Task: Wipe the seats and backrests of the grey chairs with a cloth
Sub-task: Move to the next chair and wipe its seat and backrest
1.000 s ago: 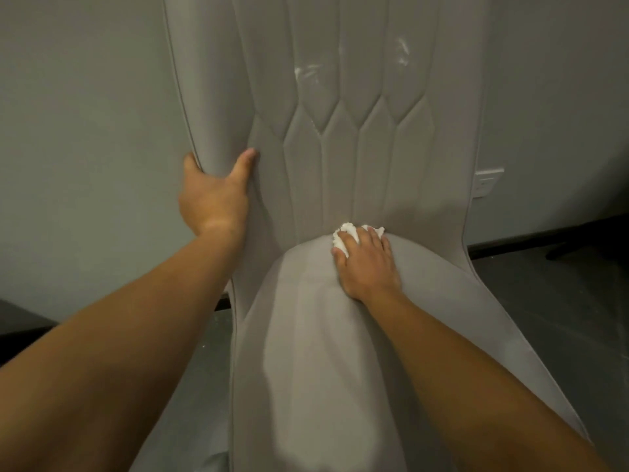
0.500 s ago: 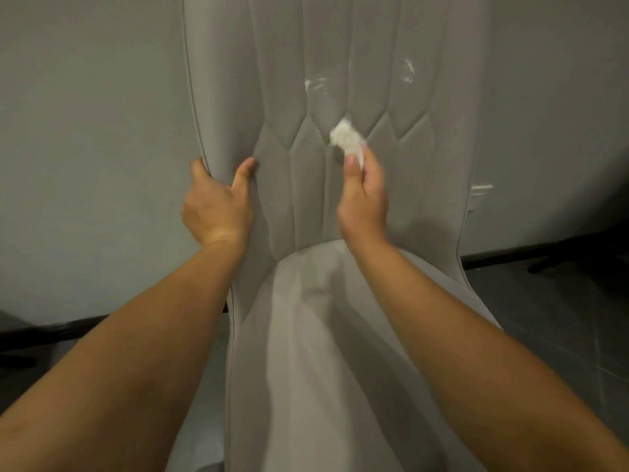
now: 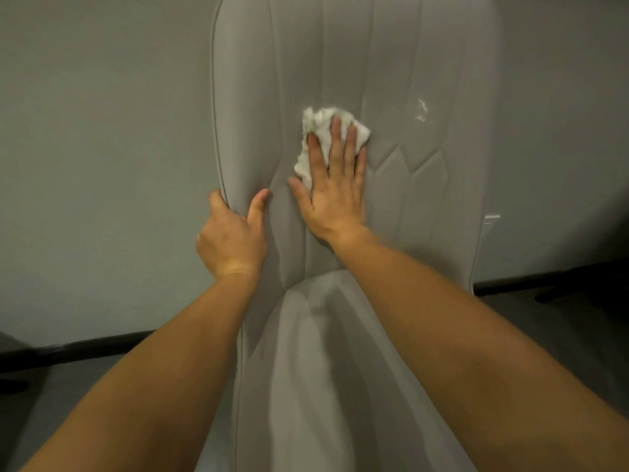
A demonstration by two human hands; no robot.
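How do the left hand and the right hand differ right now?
The left hand curls round the backrest edge; the right hand lies flat with straight fingers. The right hand presses the white cloth; the left hand touches none. Both rest on the backrest.

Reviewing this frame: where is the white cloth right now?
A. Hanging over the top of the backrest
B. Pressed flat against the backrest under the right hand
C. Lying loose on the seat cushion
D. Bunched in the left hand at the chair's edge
B: the right hand lies with straight fingers over the white cloth, pressing it on the backrest, while the left hand grips the backrest's side edge.
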